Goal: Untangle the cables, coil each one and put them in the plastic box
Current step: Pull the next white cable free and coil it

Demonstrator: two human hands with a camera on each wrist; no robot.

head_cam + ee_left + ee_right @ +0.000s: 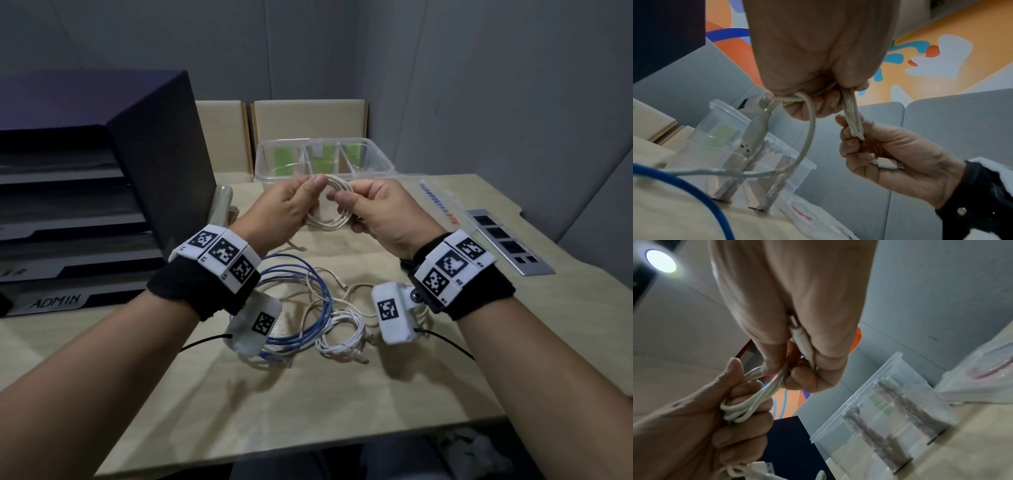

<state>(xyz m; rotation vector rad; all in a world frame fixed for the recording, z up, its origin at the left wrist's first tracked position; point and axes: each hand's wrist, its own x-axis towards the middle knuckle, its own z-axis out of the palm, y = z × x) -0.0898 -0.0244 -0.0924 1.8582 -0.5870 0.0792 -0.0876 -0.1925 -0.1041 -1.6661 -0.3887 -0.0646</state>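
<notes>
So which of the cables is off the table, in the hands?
The off-white USB cable, coiled and gripped by both the left hand and the right hand. The blue cable and white cable lie on the table.

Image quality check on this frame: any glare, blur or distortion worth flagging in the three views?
Head view: dim, wide-angle bending at the edges, hands sharp. Left wrist view: left hand fills the top, blue cable and plastic box soft. Right wrist view: ceiling light flares top left, plastic box blurred.
</notes>
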